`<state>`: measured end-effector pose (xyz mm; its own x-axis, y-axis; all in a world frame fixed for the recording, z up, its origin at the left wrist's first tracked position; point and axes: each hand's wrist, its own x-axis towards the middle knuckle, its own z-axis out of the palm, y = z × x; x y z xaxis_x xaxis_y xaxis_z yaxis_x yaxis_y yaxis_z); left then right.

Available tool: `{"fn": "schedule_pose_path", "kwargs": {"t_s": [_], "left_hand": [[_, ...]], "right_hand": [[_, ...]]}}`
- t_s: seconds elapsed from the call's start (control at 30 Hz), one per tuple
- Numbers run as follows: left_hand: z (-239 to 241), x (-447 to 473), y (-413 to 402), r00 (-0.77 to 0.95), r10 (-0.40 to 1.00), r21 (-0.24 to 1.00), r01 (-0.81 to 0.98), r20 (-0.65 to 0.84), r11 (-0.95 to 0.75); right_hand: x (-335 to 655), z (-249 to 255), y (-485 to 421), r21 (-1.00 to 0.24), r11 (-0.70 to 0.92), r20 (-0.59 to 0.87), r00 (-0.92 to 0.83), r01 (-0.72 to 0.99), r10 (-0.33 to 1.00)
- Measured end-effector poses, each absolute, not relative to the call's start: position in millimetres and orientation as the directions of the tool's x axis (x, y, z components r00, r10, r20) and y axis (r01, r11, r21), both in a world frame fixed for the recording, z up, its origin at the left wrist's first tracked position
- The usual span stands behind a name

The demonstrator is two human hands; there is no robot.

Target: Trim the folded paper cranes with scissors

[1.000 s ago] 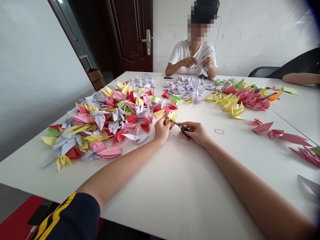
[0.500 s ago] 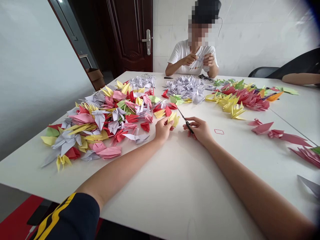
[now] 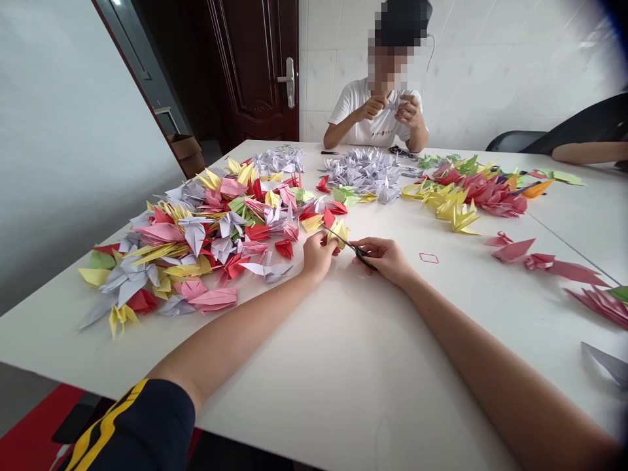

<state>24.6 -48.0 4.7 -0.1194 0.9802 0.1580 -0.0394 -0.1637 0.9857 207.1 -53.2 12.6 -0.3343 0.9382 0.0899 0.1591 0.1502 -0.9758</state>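
My left hand [image 3: 318, 254] pinches a small yellow folded-paper piece [image 3: 341, 230] by its lower edge, just above the white table. Closed around the dark handles of a pair of slim scissors [image 3: 364, 256] is my right hand [image 3: 387, 259]. The thin blades point left and lie across the yellow piece near my left fingertips. Whether they cut or only touch it, I cannot tell. Close beyond my left hand lie a red folded piece [image 3: 328, 217] and an orange-yellow one [image 3: 311, 224]. A large mixed heap of folded paper pieces [image 3: 196, 232] spreads to the left.
White folded pieces [image 3: 363, 171] are piled farther back. Yellow and pink pieces [image 3: 495, 191] lie at the right, with loose pink ones [image 3: 513, 250] nearer. A co-worker [image 3: 377, 118] across the table [image 3: 314, 366] handles white paper. Another person's arm [image 3: 589, 153] rests at far right.
The scissors have swung left and down, so their blades now cross the yellow piece. My right hand has turned slightly with them; my left hand stays nearly in place.
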Motion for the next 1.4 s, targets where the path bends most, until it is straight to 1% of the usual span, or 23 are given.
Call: {"fn": "schedule_pose_path", "kwargs": {"t_s": [0.13, 0.33, 0.5, 0.6, 0.67, 0.73, 0.8, 0.87, 1.0, 1.1, 1.27, 1.4], "left_hand": [[7, 25, -50, -0.106, 0.980, 0.985, -0.031, 0.166, -0.171], [13, 25, -52, -0.116, 0.982, 0.986, -0.051, 0.151, -0.157], [11, 24, -50, -0.110, 0.979, 0.984, -0.038, 0.171, -0.176], [9, 23, -50, -0.151, 0.974, 0.985, -0.003, 0.168, -0.170], [10, 23, -52, -0.208, 0.954, 0.976, 0.049, 0.216, -0.210], [12, 24, -56, -0.246, 0.912, 0.943, 0.138, 0.329, -0.303], [14, 24, -59, -0.236, 0.870, 0.897, 0.213, 0.432, -0.387], [15, 25, -60, -0.230, 0.859, 0.884, 0.229, 0.457, -0.408], [11, 23, -55, -0.281, 0.886, 0.929, 0.157, 0.368, -0.336], [8, 23, -51, -0.240, 0.926, 0.956, 0.089, 0.293, -0.279], [8, 24, -52, -0.209, 0.947, 0.968, 0.004, 0.246, -0.251], [11, 25, -52, -0.196, 0.962, 0.964, -0.144, 0.192, -0.222]], "right_hand": [[208, 11, -52, -0.973, 0.153, 0.089, -0.334, 0.171, 0.938], [206, 15, -54, -0.971, 0.115, 0.075, -0.190, 0.208, 0.979], [207, 15, -54, -0.980, 0.126, 0.100, -0.164, 0.151, 0.981], [207, 13, -53, -0.984, 0.119, 0.095, -0.173, 0.131, 0.980], [207, 12, -53, -0.986, 0.111, 0.086, -0.185, 0.127, 0.979], [207, 12, -53, -0.986, 0.109, 0.083, -0.197, 0.124, 0.977], [206, 12, -54, -0.987, 0.110, 0.085, -0.202, 0.113, 0.976], [207, 13, -54, -0.989, 0.112, 0.091, -0.199, 0.101, 0.976], [207, 13, -54, -0.989, 0.121, 0.103, -0.190, 0.087, 0.976], [207, 13, -55, -0.988, 0.117, 0.098, -0.191, 0.096, 0.977], [204, 12, -54, -0.982, 0.106, 0.076, -0.183, 0.158, 0.980], [206, 11, -52, -0.981, 0.099, 0.068, -0.186, 0.164, 0.980]]}}
